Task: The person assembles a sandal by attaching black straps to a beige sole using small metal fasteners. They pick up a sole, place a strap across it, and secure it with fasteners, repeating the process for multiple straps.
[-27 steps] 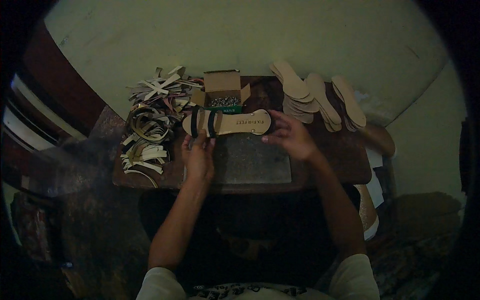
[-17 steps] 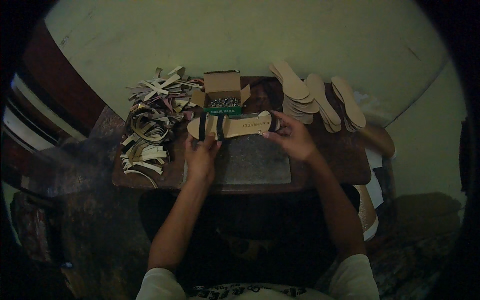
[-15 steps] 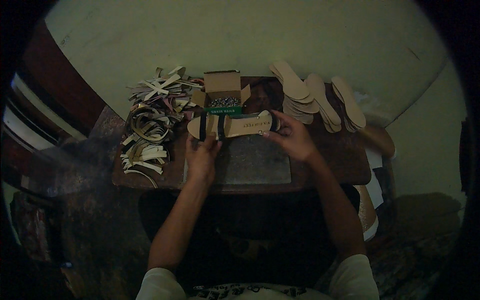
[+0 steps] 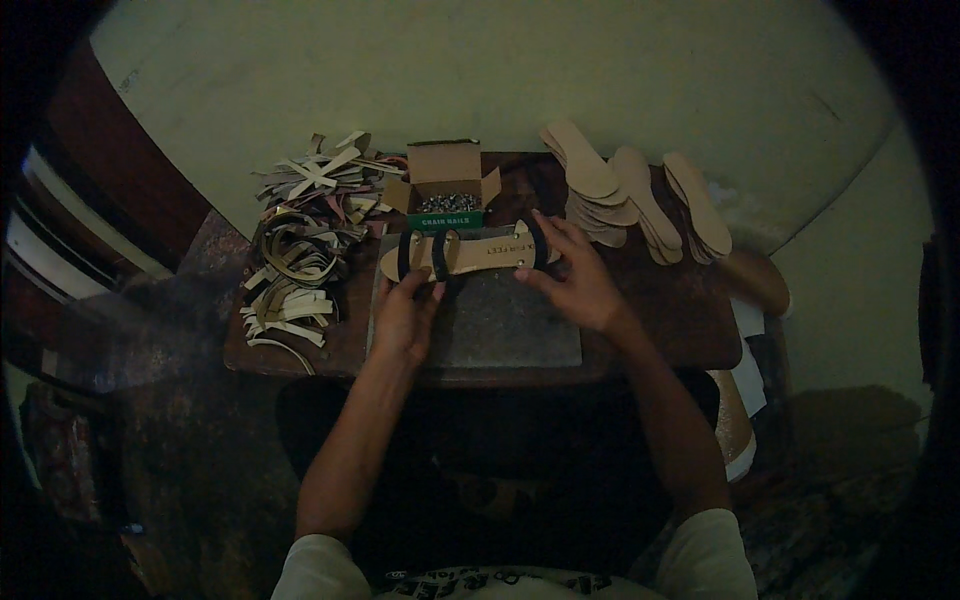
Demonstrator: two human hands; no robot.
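Observation:
A tan sandal sole with dark straps, a sandal [image 4: 480, 256], is held level between my two hands above a grey slab [image 4: 500, 330]. Two straps cross its left part and one crosses near its right end; small shiny nail heads show beside them. My left hand [image 4: 404, 315] grips the near edge by the two left straps, thumb on top. At the other end, my right hand [image 4: 580, 280] pinches the sandal by the single strap, fingers along the far side. The undersides of the fingers are hidden.
On the brown table [image 4: 660, 330], a pile of cut straps [image 4: 300, 250] lies left. An open green box of nails [image 4: 448, 205] stands behind the sandal. Stacks of tan insoles [image 4: 648, 200] lie back right, against a pale wall [image 4: 500, 70].
The sandal has shifted slightly right and its top tilts a little differently. My right hand's fingers have moved up along the strap; both hands keep their hold.

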